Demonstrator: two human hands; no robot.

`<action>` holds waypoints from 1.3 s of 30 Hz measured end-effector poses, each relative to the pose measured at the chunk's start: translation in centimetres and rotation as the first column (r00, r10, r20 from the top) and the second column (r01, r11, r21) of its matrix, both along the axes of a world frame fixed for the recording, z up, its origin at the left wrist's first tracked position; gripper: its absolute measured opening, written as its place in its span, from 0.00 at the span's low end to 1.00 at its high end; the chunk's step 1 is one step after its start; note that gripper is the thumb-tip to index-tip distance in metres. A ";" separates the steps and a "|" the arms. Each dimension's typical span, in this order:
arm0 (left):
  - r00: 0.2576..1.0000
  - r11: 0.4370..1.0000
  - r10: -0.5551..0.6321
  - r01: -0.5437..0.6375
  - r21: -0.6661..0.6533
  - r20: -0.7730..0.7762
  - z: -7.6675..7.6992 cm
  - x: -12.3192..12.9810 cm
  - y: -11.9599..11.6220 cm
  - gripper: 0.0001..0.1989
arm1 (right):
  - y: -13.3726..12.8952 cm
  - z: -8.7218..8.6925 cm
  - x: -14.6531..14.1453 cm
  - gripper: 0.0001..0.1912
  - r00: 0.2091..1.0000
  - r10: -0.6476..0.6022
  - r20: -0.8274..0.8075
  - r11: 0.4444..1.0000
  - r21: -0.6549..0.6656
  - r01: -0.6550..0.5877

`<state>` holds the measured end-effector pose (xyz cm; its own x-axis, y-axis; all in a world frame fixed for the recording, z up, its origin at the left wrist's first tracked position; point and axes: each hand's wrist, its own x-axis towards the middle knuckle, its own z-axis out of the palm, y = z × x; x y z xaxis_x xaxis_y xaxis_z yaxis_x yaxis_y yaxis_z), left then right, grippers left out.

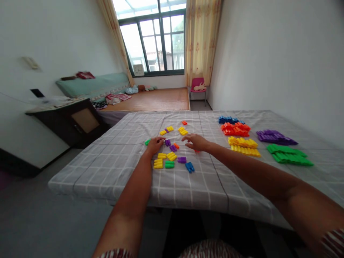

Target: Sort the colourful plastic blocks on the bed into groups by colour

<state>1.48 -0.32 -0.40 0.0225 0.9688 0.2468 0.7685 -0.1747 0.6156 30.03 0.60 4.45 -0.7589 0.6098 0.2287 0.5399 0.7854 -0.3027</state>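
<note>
Small plastic pieces that look like clothes pegs lie in loose groups on the table. My left hand (156, 144) rests low over the cloth, its fingers drawn together beside a purple pair of pegs (167, 142); what they hold, if anything, is hidden. Partly behind that hand is a green peg (147, 142). My right hand (197, 141) hovers with its fingers apart and nothing between them, near an orange peg (176, 146). Under its wrist, a red-orange peg (196, 151) is partly covered. Closer to me are yellow pegs (158, 163), green pegs (169, 164), purple pegs (182, 159) and blue pegs (189, 167).
A grey checked cloth (107, 161) covers the table. On the right stand sorted rows: blue (231, 120), red-orange (235, 129), yellow (244, 147), purple (275, 137) and green (290, 154). Beyond are a bed (158, 100), a dark cabinet (72, 118) and a pink chair (197, 85).
</note>
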 end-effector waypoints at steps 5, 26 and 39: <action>0.998 1.000 -0.021 0.021 0.008 0.057 -0.3 -0.1 0.0 0.18 | 0.8 0.2 -6.3 0.22 0.972 0.202 0.123 0.979 -0.011 -0.202; 0.988 0.999 0.041 -0.036 -0.035 0.147 0.8 -0.2 -0.2 0.24 | 3.3 1.5 8.6 0.20 0.790 -0.447 0.420 0.853 -0.066 0.518; 0.990 0.995 0.085 -0.079 -0.060 0.115 1.9 -0.4 -0.3 0.28 | 1.4 1.4 11.0 0.15 0.961 -0.180 0.209 0.963 -0.160 0.215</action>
<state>1.10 -0.63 1.51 -0.0837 0.9784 0.1890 0.7008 -0.0771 0.7092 41.04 1.99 5.88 -0.6375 0.7696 -0.0361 0.7404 0.5990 -0.3050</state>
